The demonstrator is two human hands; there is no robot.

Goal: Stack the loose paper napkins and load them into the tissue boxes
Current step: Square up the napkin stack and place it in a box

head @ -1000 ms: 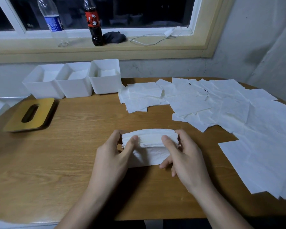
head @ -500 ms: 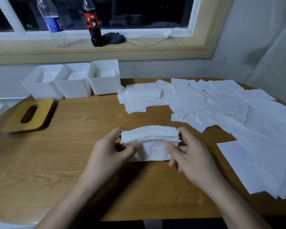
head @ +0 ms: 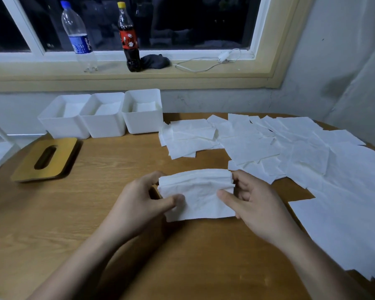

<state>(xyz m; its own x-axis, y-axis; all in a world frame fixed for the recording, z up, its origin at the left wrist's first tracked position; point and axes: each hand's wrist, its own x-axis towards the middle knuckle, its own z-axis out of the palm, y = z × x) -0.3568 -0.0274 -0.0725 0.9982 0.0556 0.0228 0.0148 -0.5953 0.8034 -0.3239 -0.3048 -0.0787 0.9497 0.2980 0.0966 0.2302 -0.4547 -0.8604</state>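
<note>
napkin stack [head: 198, 191] pinched at both ends over the bench [head: 78, 213]
left hand [head: 142, 201] and right hand [head: 259, 204] each clamp one end of the stack; its near sheet hangs loose below. loose napkins [head: 301, 152] lie spread over the bench to the right; three open tissue boxes [head: 104, 124] stand at its far left, a wooden lid [head: 59, 163] beside them. held only at the ends, the uneven stack could sag or shed that hanging sheet on the way over.
</note>
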